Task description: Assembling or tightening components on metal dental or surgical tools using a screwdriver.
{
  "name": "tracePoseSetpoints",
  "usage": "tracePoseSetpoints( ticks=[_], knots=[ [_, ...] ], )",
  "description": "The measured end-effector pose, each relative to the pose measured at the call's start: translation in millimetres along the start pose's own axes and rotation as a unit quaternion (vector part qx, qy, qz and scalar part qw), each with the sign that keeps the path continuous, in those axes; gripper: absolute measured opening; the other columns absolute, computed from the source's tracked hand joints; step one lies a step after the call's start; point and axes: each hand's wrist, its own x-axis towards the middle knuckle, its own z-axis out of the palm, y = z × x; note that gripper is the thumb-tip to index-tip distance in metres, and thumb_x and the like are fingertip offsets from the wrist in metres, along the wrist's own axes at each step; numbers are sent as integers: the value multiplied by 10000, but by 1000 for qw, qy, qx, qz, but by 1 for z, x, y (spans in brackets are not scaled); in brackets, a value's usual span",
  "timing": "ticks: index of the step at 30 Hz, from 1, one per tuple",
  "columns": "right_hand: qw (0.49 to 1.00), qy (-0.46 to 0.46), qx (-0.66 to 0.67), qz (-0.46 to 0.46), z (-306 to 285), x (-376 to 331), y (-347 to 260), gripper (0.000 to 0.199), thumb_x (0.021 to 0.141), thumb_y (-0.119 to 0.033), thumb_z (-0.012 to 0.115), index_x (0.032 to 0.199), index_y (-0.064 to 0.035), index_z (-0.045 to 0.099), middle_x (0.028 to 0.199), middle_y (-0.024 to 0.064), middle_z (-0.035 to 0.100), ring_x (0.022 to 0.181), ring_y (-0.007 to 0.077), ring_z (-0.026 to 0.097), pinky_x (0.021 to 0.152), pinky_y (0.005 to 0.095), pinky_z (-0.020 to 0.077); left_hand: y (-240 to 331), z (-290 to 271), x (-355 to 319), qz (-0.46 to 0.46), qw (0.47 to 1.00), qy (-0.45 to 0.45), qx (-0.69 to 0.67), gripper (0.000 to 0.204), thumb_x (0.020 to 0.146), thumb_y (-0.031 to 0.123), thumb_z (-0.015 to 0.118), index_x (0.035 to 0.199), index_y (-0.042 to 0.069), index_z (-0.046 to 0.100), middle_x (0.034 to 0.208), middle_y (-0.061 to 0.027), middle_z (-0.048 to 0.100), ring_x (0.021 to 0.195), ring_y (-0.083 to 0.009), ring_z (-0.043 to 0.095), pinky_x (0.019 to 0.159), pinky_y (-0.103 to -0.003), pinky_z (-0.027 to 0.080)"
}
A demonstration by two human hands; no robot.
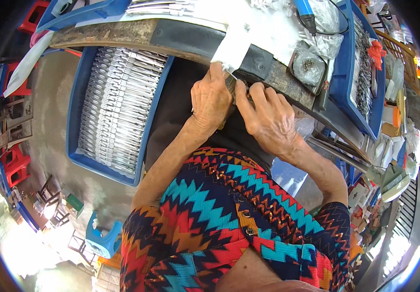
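Note:
At the front edge of the workbench [103, 35], my left hand [212, 97] is closed, its thumb and fingers pinched near a thin bright metal piece [231, 75]. Close beside it on the right, my right hand [271, 112] has its fingers curled inward around something mostly hidden beneath them. The metal piece shows in the gap between both hands; its full shape is covered. A white strip of cloth or paper [233, 50] hangs over the bench edge just above my fingers.
A blue crate [74, 146] of stacked slim silver metal pieces [120, 107] stands at left. On the bench's right are a blue power screwdriver [305, 14], a plastic bag of small screws [308, 67] and a dark-handled tool [323, 96]. Another blue bin [344, 78] holds metal parts.

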Motion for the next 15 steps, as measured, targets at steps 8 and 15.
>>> tracePoseSetpoints(
  ticks=[8, 15],
  knots=[
    [987, -69, 128, 62, -1, 2, 5, 391, 649, -64, 567, 1024, 42, 536, 698, 98, 468, 537, 193, 518, 468, 290, 430, 1, 4, -1, 15, 999, 26, 22, 234, 675, 4, 581, 853, 10, 429, 692, -165, 570, 581, -330, 591, 472, -372, 478],
    [830, 21, 494, 260, 10, 1, 10, 312, 703, -2, 603, 1007, 55, 565, 672, 133, 557, 528, 123, 521, 400, 276, 380, 2, 8, 1, 29, 996, 67, 51, 231, 655, -8, 582, 842, 15, 448, 671, -144, 566, 557, -311, 590, 455, -359, 470]
  ],
)
